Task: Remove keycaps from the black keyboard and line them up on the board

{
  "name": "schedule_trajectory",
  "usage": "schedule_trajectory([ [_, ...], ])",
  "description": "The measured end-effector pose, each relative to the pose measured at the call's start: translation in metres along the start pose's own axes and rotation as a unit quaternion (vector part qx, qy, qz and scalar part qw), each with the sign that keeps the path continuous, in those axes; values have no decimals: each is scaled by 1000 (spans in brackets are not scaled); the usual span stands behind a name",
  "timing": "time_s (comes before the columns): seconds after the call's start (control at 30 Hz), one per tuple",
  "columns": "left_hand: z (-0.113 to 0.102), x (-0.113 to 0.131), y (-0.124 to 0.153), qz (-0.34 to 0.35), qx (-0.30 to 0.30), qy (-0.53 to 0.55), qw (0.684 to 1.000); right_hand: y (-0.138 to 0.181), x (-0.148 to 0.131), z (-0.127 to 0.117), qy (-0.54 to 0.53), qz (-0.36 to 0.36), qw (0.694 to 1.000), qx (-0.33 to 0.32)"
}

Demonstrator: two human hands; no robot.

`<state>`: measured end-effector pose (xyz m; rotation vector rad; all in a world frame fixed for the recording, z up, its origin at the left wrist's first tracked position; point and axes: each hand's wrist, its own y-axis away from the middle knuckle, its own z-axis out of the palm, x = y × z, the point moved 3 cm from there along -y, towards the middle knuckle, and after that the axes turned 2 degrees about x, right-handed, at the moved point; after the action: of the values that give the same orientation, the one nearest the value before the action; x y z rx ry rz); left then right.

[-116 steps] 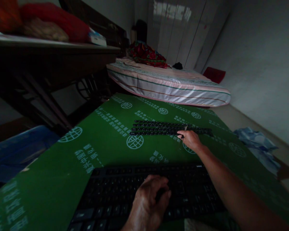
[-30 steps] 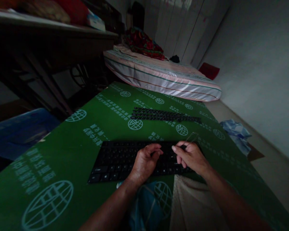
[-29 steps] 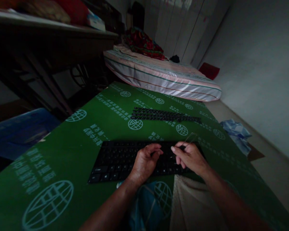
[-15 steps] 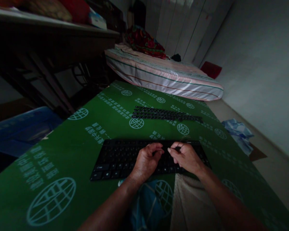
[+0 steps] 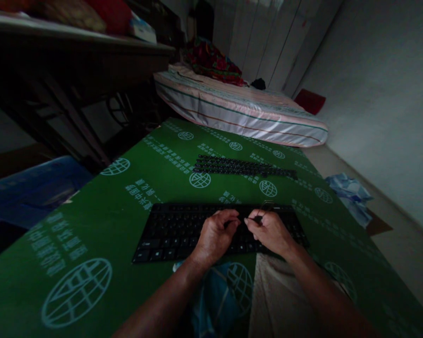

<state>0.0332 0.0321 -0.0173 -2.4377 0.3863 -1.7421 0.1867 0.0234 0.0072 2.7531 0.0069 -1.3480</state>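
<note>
A black keyboard [image 5: 172, 230] lies on a green printed sheet [image 5: 102, 211] in front of me. My left hand [image 5: 216, 234] rests on the keyboard's middle with its fingers curled down onto the keys. My right hand [image 5: 271, 231] is beside it, pinching a small thin tool [image 5: 266, 207] whose end sticks up above the fingers. The two hands almost touch over the keys. Farther away on the sheet lie rows of loose black keycaps [image 5: 245, 166].
A striped mattress [image 5: 239, 110] with a red cloth bundle [image 5: 211, 63] lies beyond the sheet. A dark table [image 5: 74, 61] stands at the left, a blue tub [image 5: 28, 188] below it. Crumpled blue cloth [image 5: 348, 192] lies on the floor at right.
My right hand came back from the keycap rows to the keyboard and moved left, close to my left hand. The view tilted down toward the keyboard.
</note>
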Motion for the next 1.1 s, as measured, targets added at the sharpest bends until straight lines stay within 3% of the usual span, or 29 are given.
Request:
schedule_trajectory([
  [0.27, -2, 12, 2, 35, -20, -78, 996, 0, 11, 9, -11, -25, 997, 68],
  [0.6, 12, 32, 5, 115, -126, -230, 958, 2, 24, 20, 44, -106, 982, 149],
  [0.8, 23, 29, 2, 89, -117, -291, 945, 7, 19, 21, 24, -123, 974, 187],
  [1.1, 23, 26, -2, 75, -99, -276, 953, 7, 18, 21, -3, -143, 966, 214],
])
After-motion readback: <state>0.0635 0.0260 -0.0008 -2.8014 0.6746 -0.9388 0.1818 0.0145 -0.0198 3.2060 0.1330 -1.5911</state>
